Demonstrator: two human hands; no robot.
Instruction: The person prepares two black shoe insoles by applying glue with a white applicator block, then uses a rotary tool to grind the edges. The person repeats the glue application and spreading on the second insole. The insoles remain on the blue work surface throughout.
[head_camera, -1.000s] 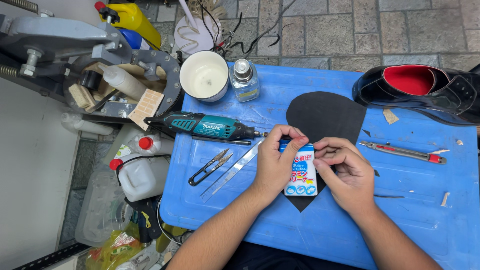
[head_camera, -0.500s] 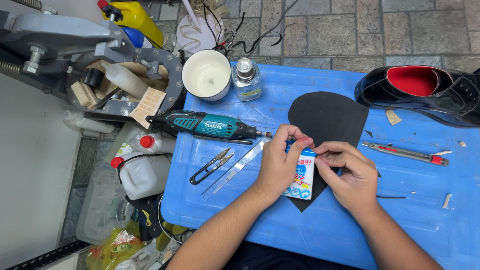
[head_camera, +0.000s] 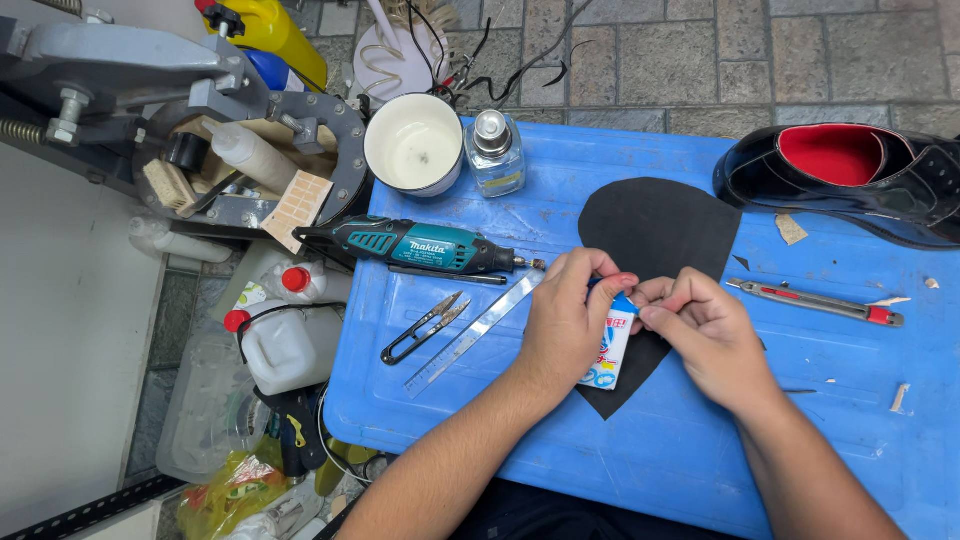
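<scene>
Both hands meet over the middle of the blue surface (head_camera: 560, 440). Left hand (head_camera: 568, 322) is closed around a small white-and-blue glue tube (head_camera: 607, 348); right hand (head_camera: 705, 335) pinches its top end, at the cap. The tube lies between the palms, over the lower tip of a black sole sheet (head_camera: 655, 235). Judged: cap apparently not yet off, no glue visible on the sheet, gluing still to do. Rotary tool (head_camera: 420, 246) at 10 o'clock of the hands, black shoe (head_camera: 850, 180) at 2, snips (head_camera: 425, 327) at 9.
</scene>
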